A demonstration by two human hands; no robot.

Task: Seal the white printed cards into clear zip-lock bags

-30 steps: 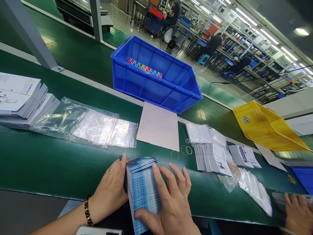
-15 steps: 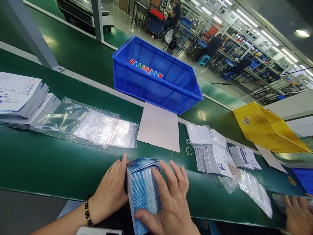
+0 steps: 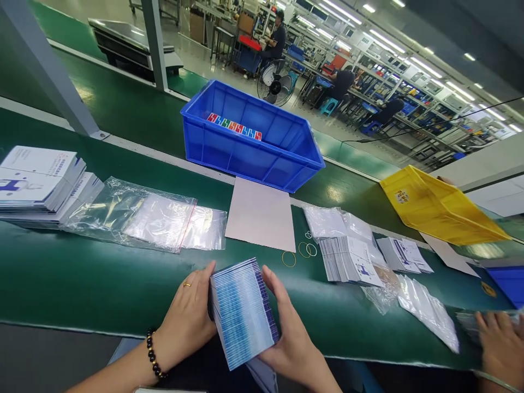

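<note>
Between my two hands is a thick stack of folded leaflets (image 3: pixel 242 311), its blue-and-white edges facing up and a dark purple edge along the right. My left hand (image 3: pixel 190 305) presses the stack's left side, fingers together; a ring and a beaded bracelet are on it. My right hand (image 3: pixel 289 333) grips the right side, with the thumb under the lower corner and a finger along the far right edge. Below the stack a greyish flap hangs near my right hand. Beyond the stack lie a beige sheet (image 3: pixel 261 215) and several rubber bands (image 3: pixel 289 258).
A blue bin (image 3: pixel 249 147) stands at the back, a tilted yellow bin (image 3: pixel 438 204) at right. Clear plastic bags (image 3: pixel 159 221) and a booklet stack (image 3: pixel 36 174) lie left; more booklets (image 3: pixel 347 262) and bags (image 3: pixel 428 311) lie right. Another person's hand (image 3: pixel 501 338) is at far right.
My right hand has moved from lying spread over the stack's top to gripping its right side. The stack's edges are now evened and turned more upward. The view has shifted slightly.
</note>
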